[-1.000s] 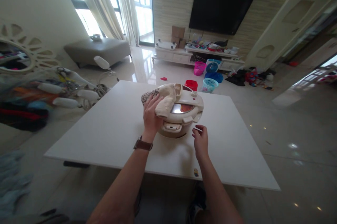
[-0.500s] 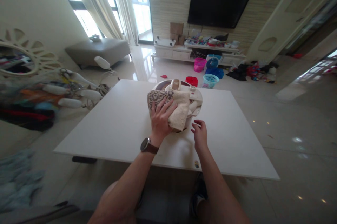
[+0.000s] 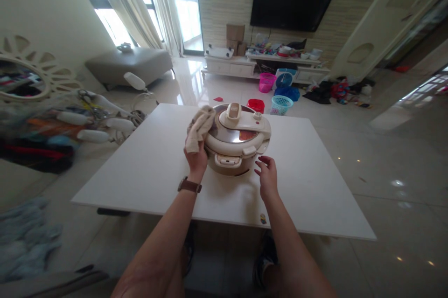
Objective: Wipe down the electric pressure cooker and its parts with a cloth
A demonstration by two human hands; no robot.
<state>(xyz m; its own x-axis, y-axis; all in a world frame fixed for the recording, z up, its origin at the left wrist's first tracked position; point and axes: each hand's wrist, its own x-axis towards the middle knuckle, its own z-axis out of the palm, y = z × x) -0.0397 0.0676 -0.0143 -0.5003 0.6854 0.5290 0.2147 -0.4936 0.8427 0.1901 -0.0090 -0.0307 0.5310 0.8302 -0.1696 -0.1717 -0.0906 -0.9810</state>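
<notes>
A cream pressure cooker (image 3: 233,149) with a shiny lid, a top knob and a long handle stands on the white table (image 3: 301,186). Against its left side, my left hand (image 3: 196,160) grips a beige cloth (image 3: 199,128) that is bunched up and partly covers the fingers. A brown watch strap circles the left wrist. To the right of the cooker's front, my right hand (image 3: 267,176) hovers with its fingers loosely curled and apart, holding nothing. It stays a little clear of the pot.
A small sticker (image 3: 263,218) is at the table's front edge. Beyond the table stand a red bucket (image 3: 256,105), a light blue basket (image 3: 281,105) and a pink basket (image 3: 267,82). A lamp with white shades (image 3: 93,136) is at the left.
My left hand has moved left with the cloth, off the cooker's lid to its left side, baring the lid. The cloth has bunched up. My right hand has hardly moved.
</notes>
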